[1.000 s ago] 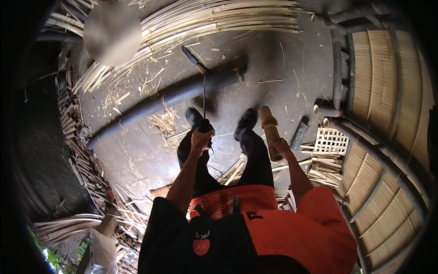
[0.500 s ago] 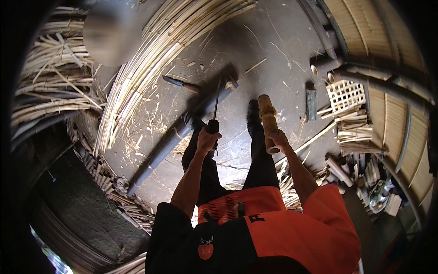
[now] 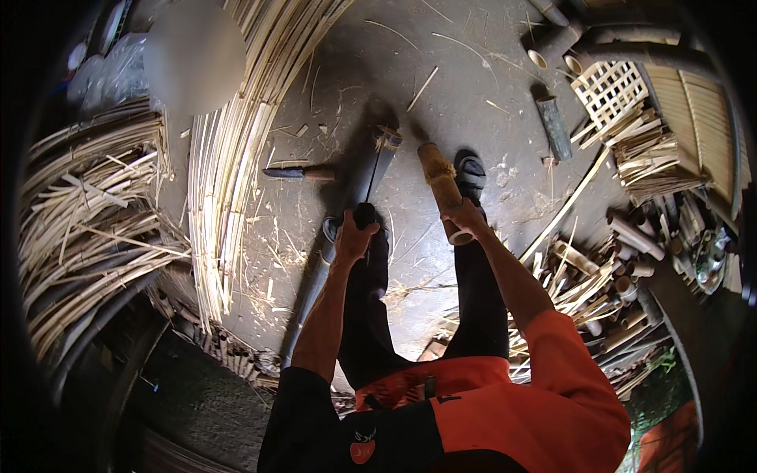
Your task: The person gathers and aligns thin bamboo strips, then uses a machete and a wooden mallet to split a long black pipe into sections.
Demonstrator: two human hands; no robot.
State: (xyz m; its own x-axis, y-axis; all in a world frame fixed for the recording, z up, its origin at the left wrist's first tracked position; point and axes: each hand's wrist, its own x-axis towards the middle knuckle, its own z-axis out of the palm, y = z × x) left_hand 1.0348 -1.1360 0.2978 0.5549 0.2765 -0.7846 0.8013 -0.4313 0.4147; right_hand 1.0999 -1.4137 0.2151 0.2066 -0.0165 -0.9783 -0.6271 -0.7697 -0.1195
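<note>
My left hand [image 3: 356, 236] is closed round the black handle [image 3: 363, 214] of a long, thin-bladed tool. The tool points away from me; its slim blade lies in line with a dark bamboo pole [image 3: 382, 164] on the floor, so contact cannot be told. In my right hand [image 3: 467, 216] is a short, thick bamboo tube [image 3: 441, 183], gripped at its near end and slanting away to the left. Its middle is worn and frayed. The pole's far end shows a pale, rough cut. A knife [image 3: 303, 173] with a wooden handle lies just left of the pole.
Long split bamboo strips [image 3: 229, 158] run along the left, beside a heap of bamboo strips [image 3: 95, 229]. A short bamboo piece [image 3: 554, 128], a woven lattice [image 3: 611, 88] and bamboo offcuts [image 3: 631, 236] are on the right. My shoe [image 3: 471, 175] stands beside the tube.
The whole view has shifted and turned. The tube now leans further left at its far end, and the tool's blade lines up with the pole. Both hands keep their grips.
</note>
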